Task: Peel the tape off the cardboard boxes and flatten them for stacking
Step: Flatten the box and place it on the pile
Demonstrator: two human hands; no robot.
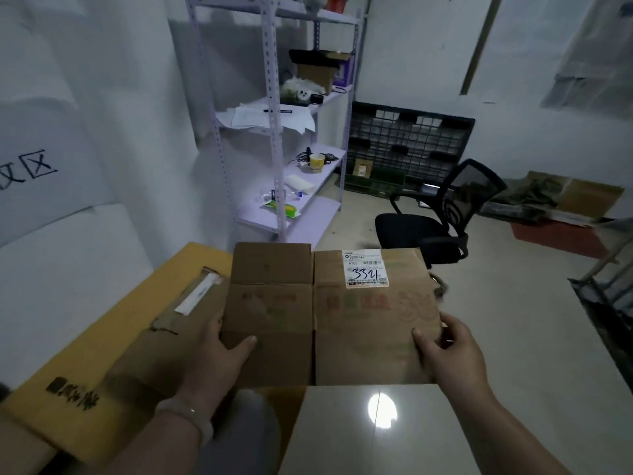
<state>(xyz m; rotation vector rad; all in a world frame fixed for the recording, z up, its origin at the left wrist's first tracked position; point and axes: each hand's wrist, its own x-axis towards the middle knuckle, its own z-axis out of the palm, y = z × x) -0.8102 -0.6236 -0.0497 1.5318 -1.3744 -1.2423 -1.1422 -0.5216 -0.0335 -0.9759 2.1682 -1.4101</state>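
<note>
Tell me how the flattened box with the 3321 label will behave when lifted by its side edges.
Probably light: the flattened box is a single collapsed carton, and the left hand and right hand grip only its edges. It likely hinges along the centre crease, so it may sag there.

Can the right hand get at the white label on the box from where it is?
Probably yes: the label lies bare on the right half of the box, nothing over it. The right hand must first release the box edge.
</note>
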